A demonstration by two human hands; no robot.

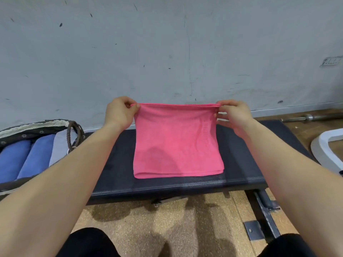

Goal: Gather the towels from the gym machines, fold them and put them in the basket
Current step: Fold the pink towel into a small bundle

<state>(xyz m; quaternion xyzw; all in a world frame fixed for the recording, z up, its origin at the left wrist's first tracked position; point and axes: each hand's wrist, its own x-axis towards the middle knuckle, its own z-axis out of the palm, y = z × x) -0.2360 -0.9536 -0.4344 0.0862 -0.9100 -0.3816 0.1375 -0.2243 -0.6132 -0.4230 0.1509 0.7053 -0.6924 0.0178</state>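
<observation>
A pink towel (176, 141), folded over on itself, lies with its near fold on the black padded bench (115, 164). Its far edge is lifted off the bench and stretched taut. My left hand (118, 114) pinches the far left corner between thumb and fingers. My right hand (233, 115) pinches the far right corner the same way. At the left edge stands the dark fabric-lined basket (33, 127) with a lace rim, holding two blue rolled towels (24, 156) and a grey one (59, 147).
A grey scuffed wall rises right behind the bench. A barbell (311, 117) lies on the wooden floor at the right, near a white curved frame (323, 145). The bench's metal leg (265, 210) runs toward me at lower right. My dark-clad knees show at the bottom.
</observation>
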